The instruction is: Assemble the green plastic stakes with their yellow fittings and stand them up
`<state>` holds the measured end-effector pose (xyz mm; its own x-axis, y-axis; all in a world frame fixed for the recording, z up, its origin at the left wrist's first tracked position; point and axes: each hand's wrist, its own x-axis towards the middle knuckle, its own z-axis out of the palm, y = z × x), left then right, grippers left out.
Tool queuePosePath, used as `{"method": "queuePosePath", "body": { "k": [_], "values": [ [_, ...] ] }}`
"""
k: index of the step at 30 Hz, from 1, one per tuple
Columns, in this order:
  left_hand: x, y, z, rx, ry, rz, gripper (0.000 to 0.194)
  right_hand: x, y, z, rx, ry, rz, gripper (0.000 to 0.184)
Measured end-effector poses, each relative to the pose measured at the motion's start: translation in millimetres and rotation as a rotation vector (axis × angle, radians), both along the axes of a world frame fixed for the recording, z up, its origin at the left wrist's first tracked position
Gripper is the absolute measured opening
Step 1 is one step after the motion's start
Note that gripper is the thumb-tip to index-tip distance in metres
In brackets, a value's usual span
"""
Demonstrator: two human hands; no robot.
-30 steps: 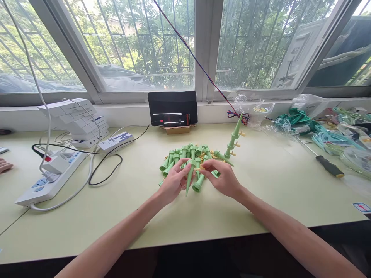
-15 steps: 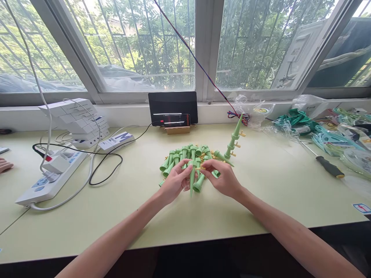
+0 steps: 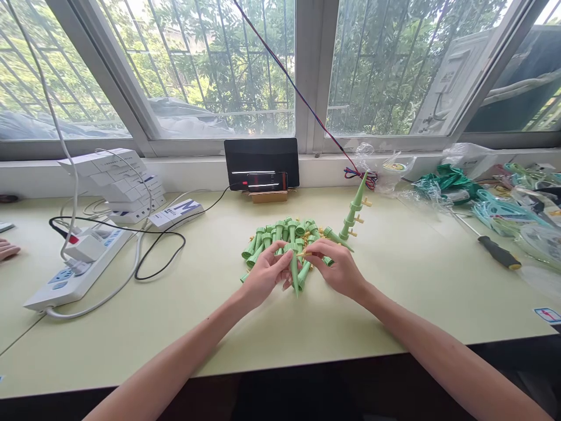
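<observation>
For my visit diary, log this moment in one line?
left fingers hold: green spike; right fingers pinch: yellow piece; beyond: green pile

Office-type room doubling as a light assembly spot; can't pin it closer. Landmark: the black screen (image 3: 258,155), propped at the back of a long pale desk (image 3: 175,327). Behind it: metal-framed windows (image 3: 315,64), trees (image 3: 385,70) outside. Left of it: stack of look-alike white boxes (image 3: 118,184), then, nearer the camera, a power strip (image 3: 61,285) in use. Right in front of it: phone (image 3: 267,181). Nearer than that: heap of matching green plastic spikes (image 3: 266,240), so parts in quantity. Well right of it: screwdriver (image 3: 495,251) and bagged plastic goods (image 3: 504,213). Far left of it: another person's hand (image 3: 7,249), so shared workspace.
</observation>
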<state>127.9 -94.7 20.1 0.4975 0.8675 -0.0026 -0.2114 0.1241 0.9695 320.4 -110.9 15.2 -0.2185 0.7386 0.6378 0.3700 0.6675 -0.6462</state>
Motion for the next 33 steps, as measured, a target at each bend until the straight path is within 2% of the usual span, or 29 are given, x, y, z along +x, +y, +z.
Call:
{"method": "queuePosePath", "body": {
  "k": [16,26,29,33],
  "values": [
    [-0.9,-1.0,1.7,0.074,0.066,-0.005,0.032,-1.1,1.6,-4.0,-0.043,-0.008,-0.027,0.008],
    [-2.9,-1.4,-0.3,0.220,0.141,-0.006,0.025,-1.3,3.2,-5.9,-0.066,-0.024,-0.023,0.009],
    [-1.8,-1.0,-0.9,0.196,0.116,0.005,0.026,-1.0,3.8,-5.8,-0.062,-0.022,-0.027,0.011],
    [0.8,-0.7,-1.0,0.086,0.054,0.028,0.028,-0.9,4.1,-7.9,-0.064,0.029,-0.031,0.012]
  ]
}}
